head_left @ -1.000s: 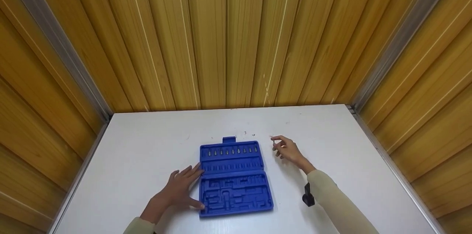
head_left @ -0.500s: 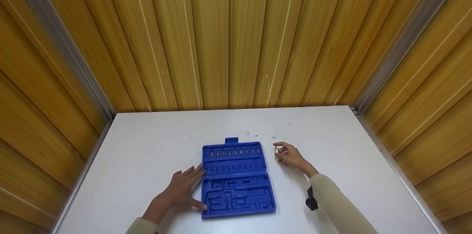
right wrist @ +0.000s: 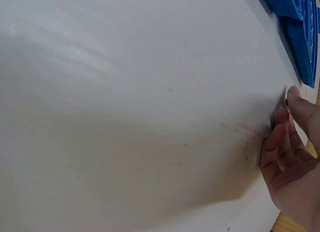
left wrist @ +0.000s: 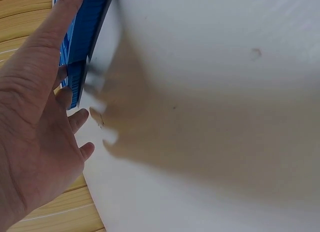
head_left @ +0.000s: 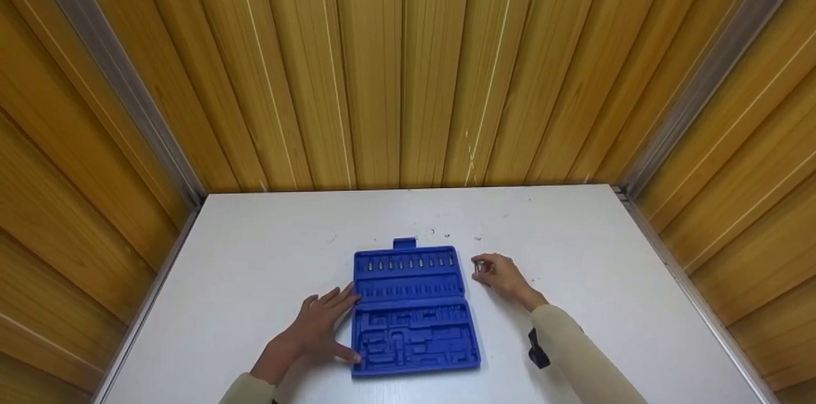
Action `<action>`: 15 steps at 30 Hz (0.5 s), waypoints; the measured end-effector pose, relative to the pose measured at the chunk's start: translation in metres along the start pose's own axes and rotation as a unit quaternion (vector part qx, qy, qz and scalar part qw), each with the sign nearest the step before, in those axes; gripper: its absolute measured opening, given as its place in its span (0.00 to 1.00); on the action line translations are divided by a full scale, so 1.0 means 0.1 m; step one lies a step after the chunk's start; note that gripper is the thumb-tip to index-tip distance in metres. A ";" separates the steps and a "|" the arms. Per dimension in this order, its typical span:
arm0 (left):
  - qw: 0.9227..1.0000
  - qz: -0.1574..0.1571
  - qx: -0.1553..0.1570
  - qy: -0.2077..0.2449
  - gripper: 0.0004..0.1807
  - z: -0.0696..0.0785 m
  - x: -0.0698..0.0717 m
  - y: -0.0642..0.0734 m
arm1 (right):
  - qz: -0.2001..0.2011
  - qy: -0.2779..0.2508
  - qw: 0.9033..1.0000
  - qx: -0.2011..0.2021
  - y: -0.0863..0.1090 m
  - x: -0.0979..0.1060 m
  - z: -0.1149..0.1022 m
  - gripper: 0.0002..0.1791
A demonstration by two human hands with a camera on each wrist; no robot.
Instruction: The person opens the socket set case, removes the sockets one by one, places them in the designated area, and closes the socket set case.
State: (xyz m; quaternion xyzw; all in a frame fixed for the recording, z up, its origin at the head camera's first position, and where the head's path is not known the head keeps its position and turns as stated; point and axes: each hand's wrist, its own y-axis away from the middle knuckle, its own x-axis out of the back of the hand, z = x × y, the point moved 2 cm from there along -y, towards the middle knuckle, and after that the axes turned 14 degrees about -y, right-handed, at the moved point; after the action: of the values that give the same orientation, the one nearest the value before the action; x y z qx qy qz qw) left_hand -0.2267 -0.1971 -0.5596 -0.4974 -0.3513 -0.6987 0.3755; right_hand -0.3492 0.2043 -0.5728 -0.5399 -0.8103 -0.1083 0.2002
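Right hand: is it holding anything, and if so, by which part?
The right hand pinches a small metal piece, apparently by its two ends, though it is too small to be sure.

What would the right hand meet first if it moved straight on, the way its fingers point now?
Probably the blue case, near its far right corner; with depth unclear, the right hand might pass above it.
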 end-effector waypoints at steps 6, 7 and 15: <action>1.000 -0.007 0.000 -0.003 0.68 0.01 -0.01 -0.01 | -0.006 0.020 1.000 0.006 0.02 -0.01 0.00 0.19; 1.000 -0.006 -0.001 -0.003 0.67 0.01 -0.01 -0.01 | -0.009 0.022 1.000 0.010 0.02 -0.01 0.00 0.20; 1.000 0.002 -0.003 -0.008 0.67 -0.01 0.00 -0.02 | -0.040 0.026 0.999 0.022 -0.02 0.04 -0.06 0.21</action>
State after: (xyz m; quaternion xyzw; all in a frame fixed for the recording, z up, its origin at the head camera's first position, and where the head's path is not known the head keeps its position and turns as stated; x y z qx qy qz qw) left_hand -0.2284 -0.1969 -0.5597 -0.5051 -0.3513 -0.6951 0.3718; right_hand -0.3513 0.2043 -0.5655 -0.4998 -0.8278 -0.1128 0.2284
